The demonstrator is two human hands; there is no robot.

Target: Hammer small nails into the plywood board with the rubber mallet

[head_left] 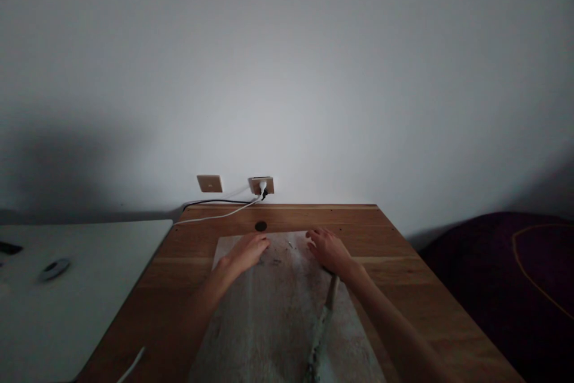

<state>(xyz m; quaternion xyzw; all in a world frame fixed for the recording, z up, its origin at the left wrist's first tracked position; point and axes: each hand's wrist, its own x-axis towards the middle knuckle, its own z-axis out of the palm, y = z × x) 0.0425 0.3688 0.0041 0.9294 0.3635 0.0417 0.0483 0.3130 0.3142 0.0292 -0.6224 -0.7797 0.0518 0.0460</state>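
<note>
A pale grey cloth point(273, 311) lies spread along the middle of a wooden table point(403, 287). My left hand point(247, 251) rests palm down on its far left part, fingers stretched forward and close together. My right hand point(327, 250) lies flat on its far right part, fingers spread. Neither hand holds anything. A long thin stick-like thing point(323, 323) with a wooden end lies on the cloth under my right forearm; I cannot make out what it is. Small dark specks point(274, 261) lie on the cloth between my hands.
A round dark hole point(260, 226) sits in the table near the wall. Two wall sockets point(261, 185) hold plugs, with a white cable point(215, 216) and a black one trailing left. A white surface point(67, 287) with small items stands at left; a dark cushion point(515, 287) at right.
</note>
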